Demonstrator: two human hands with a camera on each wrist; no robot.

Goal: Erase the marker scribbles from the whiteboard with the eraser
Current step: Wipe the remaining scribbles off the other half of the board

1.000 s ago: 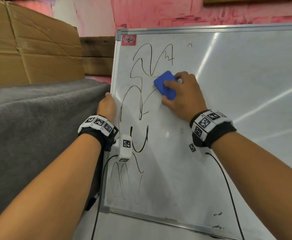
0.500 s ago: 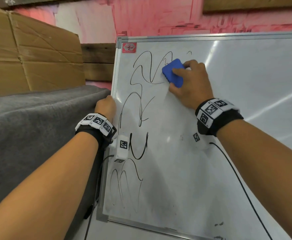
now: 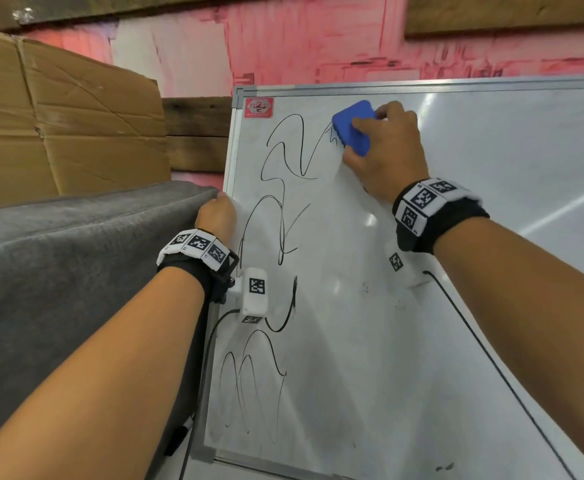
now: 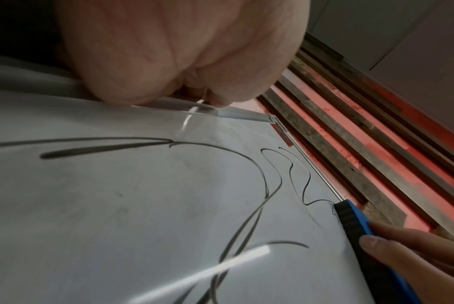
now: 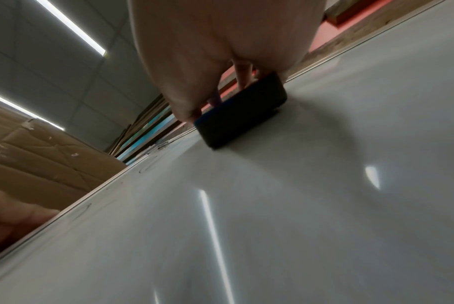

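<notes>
Higher than before, the right hand (image 3: 389, 150) gripped the blue black-padded rectangular eraser (image 3: 352, 128) in curled fingers (image 3: 365, 123) against black scribbles (image 3: 283, 188) on the aluminium-framed whiteboard (image 3: 474, 306).

cardboard box (image 3: 62, 126), grey blanket (image 3: 58, 271), pink wall (image 3: 318, 46)

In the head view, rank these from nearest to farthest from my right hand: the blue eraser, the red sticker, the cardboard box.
From the right hand:
1. Blue eraser, gripped in that hand, near the whiteboard's top edge.
2. Red sticker, left of the hand in the whiteboard's top left corner.
3. Cardboard box, far left, off the board.
</notes>
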